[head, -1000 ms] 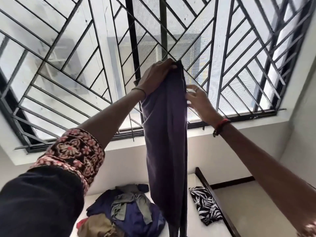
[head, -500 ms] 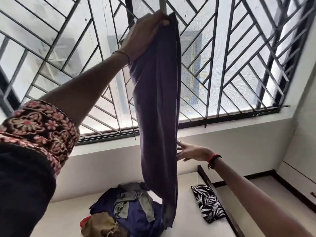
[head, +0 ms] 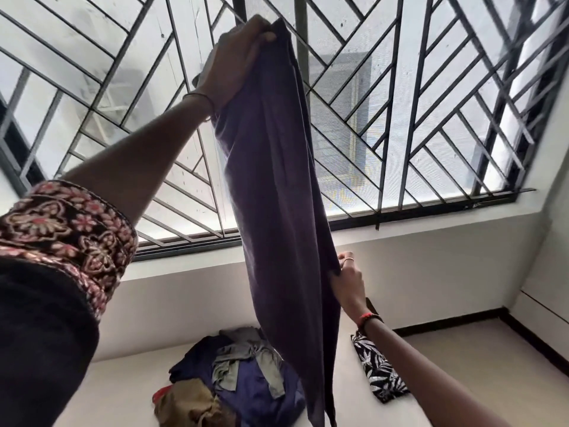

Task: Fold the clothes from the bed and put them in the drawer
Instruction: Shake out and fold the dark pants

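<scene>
Purple garment [head: 277, 186] hangs lengthwise from the raised left hand [head: 234, 57] gripping its top, right hand [head: 346, 282] pinching its lower edge.

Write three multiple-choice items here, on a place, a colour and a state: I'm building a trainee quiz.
1. Where does the leaf-print cloth lie?
A. on the windowsill
B. on the bed, beside the pile of clothes
C. in a drawer
2. What colour is the garment held up?
A. purple
B. yellow
C. white
3. What is the right hand doing?
A. hanging idle
B. pinching the garment's edge
C. pressing the window bars
Answers: 1 B, it lies flat on the bed; 2 A, its whole length is dark purple; 3 B, it closes on the edge partway down.
</scene>
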Tool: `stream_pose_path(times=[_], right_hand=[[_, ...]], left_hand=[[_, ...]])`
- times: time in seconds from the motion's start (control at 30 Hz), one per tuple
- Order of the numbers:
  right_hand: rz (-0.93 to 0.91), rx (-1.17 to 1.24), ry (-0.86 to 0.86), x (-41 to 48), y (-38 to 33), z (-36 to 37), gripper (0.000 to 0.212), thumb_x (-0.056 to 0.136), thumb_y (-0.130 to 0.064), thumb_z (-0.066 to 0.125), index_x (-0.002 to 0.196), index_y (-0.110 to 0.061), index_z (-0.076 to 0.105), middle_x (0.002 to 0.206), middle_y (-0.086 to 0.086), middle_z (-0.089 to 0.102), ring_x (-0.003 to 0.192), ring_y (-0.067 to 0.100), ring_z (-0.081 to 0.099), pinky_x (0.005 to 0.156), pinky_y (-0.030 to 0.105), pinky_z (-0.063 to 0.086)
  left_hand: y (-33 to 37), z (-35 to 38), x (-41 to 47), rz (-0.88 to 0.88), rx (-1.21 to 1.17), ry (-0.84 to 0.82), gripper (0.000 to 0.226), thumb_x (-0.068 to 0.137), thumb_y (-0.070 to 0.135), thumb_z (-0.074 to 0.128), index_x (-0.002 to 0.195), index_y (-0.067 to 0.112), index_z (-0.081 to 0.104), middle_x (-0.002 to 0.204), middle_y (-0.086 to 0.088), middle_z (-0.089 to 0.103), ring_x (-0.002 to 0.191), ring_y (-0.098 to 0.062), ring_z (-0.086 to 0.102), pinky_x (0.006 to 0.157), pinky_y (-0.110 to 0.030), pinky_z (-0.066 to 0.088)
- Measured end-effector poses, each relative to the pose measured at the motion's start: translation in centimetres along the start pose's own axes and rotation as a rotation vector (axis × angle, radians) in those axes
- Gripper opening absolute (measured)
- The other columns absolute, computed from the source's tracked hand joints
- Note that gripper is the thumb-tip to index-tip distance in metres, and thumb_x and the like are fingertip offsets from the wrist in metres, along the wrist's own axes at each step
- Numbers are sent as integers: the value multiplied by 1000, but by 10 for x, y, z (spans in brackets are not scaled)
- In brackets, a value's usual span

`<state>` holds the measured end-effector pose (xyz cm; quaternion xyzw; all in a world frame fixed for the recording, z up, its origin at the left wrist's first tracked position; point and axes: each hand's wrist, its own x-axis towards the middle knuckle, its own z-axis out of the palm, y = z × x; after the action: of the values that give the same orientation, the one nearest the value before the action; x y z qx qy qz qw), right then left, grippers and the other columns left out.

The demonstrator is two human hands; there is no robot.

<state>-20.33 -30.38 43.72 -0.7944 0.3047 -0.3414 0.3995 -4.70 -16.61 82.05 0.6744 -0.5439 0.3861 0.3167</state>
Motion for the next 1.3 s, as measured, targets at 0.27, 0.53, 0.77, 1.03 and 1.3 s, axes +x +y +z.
stream_pose_path(times=[0.27,0.53,0.77,1.03,1.3], right_hand=[[-556,-246,-54,-18,44,-21,97,82,14,48,142,-57,17,151,-7,20,65,19,61,63,37,56],[-354,-88,-153,-37,36,-5,26,87,-19,47,81,-4,68,90,2,62,75,14,60,72,22,48],[-39,113,-421,-48,25,9,56,71,-64,68,98,-15,71,101,-7,60,93,2,58,86,15,43],[-12,-56,-183,-41,30,25,14,82,-10,66,77,2,66,60,-4,50,65,19,47,60,19,28],[-2,312,-371,-39,68,-20,7,85,-17,70,84,-24,67,74,-10,71,73,2,60,74,31,48]], left_hand=[[-27,5,-7,-89,1,33,42,95,47,36,113,16,56,103,-9,65,95,-22,60,83,-32,43],[-22,11,-2,-85,-6,67,42,95,48,36,112,15,57,103,-6,66,95,-20,59,82,-31,42],[-23,16,2,-94,42,68,41,93,55,34,112,25,56,104,-5,65,96,-20,59,84,-33,44],[-23,10,-4,-116,67,43,44,93,50,33,115,20,55,106,-10,65,101,-26,58,86,-37,44],[-68,-5,-44,-242,111,42,37,97,40,38,109,11,55,100,-22,65,95,-37,60,79,-44,43]])
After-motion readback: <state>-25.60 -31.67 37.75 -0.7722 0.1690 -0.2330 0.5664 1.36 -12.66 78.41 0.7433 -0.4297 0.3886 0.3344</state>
